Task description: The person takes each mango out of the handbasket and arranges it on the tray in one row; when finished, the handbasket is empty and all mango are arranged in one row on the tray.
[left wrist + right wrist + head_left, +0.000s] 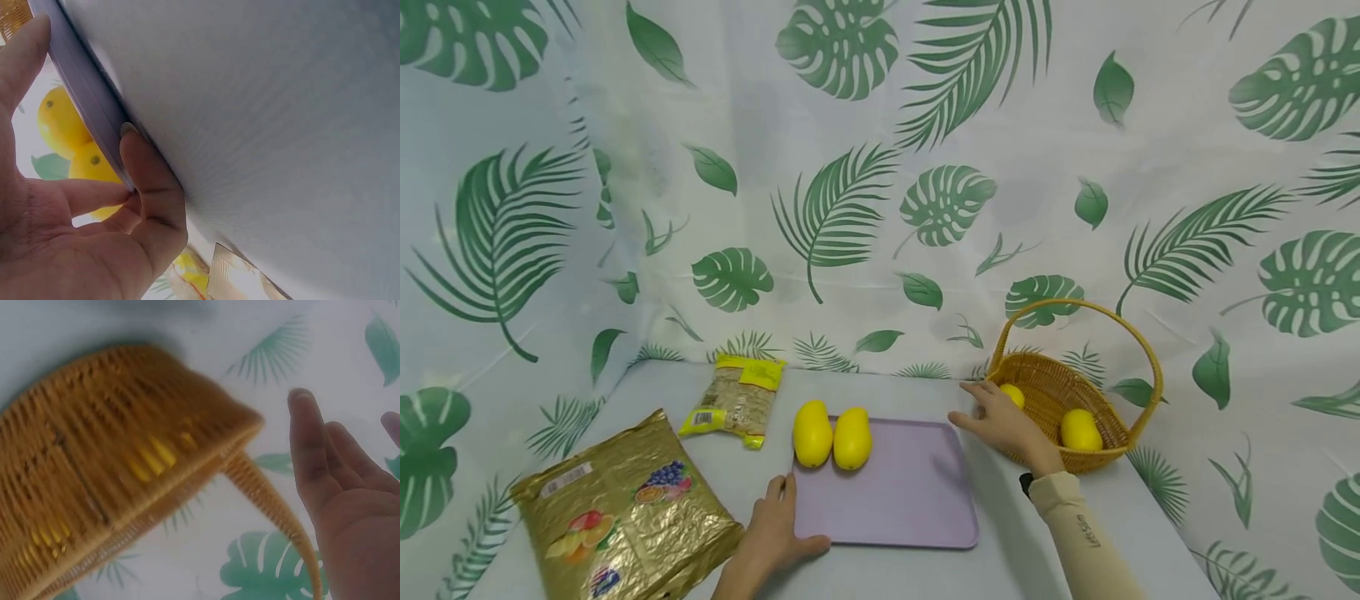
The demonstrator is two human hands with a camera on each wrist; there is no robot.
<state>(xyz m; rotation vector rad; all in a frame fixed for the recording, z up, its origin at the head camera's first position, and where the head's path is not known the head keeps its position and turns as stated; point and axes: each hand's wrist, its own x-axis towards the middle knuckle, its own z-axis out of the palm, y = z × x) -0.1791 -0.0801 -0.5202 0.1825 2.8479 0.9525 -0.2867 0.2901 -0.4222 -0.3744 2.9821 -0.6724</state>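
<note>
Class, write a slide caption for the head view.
Tray and basket each show two yellow fruits; left hand at tray, right hand by basket.

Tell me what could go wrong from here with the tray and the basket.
If the left hand jolts the tray, the two yellow fruits lying side by side near its far left corner might roll. The right hand is right by the basket, so it could bump the rim and perhaps tip out the fruit inside.
</note>
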